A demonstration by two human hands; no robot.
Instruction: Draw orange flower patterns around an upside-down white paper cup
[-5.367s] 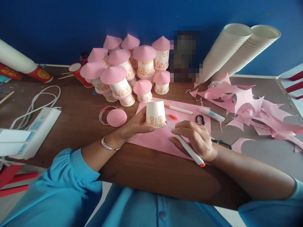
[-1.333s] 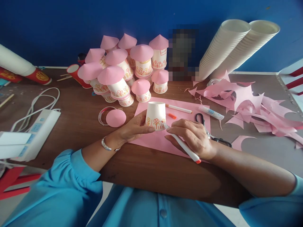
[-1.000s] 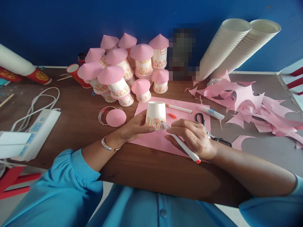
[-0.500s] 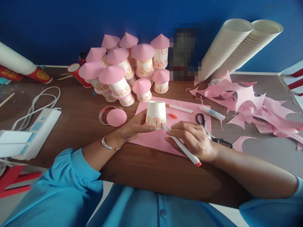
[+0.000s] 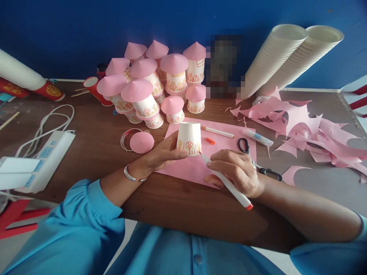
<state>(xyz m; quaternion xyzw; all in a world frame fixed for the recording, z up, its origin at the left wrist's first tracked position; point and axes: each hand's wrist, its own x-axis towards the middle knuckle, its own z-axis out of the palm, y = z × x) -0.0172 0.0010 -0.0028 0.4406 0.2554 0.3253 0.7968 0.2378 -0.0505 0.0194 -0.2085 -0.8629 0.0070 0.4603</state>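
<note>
My left hand (image 5: 168, 152) is closed around the left side and lower edge of a white paper cup (image 5: 189, 133), held upside down. Red and yellow flowers and stems are drawn along the cup's lower part. In my right hand (image 5: 236, 168) is a white marker pen (image 5: 232, 189) with a red end, its tip at the cup's lower right edge. Under the hands lies a pink paper sheet (image 5: 189, 173). On it rest an orange-red pen cap (image 5: 210, 141) and a second marker (image 5: 219, 132). A pink paper cone (image 5: 142, 142) sits left of the cup.
Several decorated cups with pink cone roofs (image 5: 174, 63) stand behind. Scissors (image 5: 256, 162), a glue tube (image 5: 257, 136) and pink scraps (image 5: 301, 118) lie on the right. Tall cup stacks (image 5: 276, 57) lean at the back right. A power strip (image 5: 47, 160) with cables is at left.
My right hand has shifted slightly right and down with the marker, its tip now at the cup's lower right edge. The left hand and cup have barely moved.
</note>
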